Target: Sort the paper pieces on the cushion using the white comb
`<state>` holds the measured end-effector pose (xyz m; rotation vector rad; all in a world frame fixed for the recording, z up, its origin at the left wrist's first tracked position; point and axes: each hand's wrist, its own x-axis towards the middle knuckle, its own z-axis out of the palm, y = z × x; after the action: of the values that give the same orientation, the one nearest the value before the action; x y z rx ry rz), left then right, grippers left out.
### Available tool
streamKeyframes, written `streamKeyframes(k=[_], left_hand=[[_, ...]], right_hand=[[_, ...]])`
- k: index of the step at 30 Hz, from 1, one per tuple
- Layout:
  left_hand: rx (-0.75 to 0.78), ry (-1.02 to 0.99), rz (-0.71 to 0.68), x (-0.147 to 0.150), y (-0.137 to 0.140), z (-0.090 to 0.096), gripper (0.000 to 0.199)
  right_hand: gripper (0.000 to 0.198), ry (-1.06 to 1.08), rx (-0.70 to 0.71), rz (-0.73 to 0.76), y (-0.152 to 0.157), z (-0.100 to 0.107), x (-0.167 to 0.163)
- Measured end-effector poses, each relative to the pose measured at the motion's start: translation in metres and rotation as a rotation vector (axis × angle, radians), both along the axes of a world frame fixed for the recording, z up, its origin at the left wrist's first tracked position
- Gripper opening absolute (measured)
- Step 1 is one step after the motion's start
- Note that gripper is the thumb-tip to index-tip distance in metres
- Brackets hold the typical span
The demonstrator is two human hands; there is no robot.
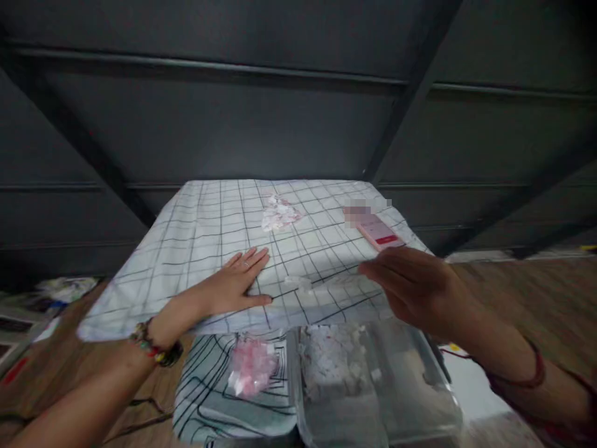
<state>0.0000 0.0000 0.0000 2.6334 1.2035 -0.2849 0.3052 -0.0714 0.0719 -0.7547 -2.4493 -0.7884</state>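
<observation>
Dark panelled wall (242, 130) is rising behind, horizontal rails (209, 65) running across it. Brown wood-look floor (527, 289) is showing on both sides. Thin dark cables (137, 428) are trailing at lower left; red object (16, 370) is lying near left edge.

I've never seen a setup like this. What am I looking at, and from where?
No machine here: these are one person's bare hands, filmed by a camera worn on the head, looking forward and down. The left hand lies flat on a white checked cloth. The blurred right hand is near a phone; whether it holds anything, I can't tell. A heap of pale scraps lies farther back on the cloth. Nearer the wearer, a pink heap rests on a patterned surface, beside a clear container holding pale pieces.
</observation>
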Motion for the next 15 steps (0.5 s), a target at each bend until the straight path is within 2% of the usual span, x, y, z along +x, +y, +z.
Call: streamKeyframes(k=[6, 15], left_hand=[[0.002, -0.031, 0.005, -0.002, -0.001, 0.0, 0.09], [0.044, -0.04, 0.011, -0.019, 0.002, -0.006, 0.092]], right_hand=[[0.029, 0.009, -0.014, 0.012, -0.002, 0.001, -0.007], [0.029, 0.034, -0.131, 0.118, 0.003, 0.004, -0.033]])
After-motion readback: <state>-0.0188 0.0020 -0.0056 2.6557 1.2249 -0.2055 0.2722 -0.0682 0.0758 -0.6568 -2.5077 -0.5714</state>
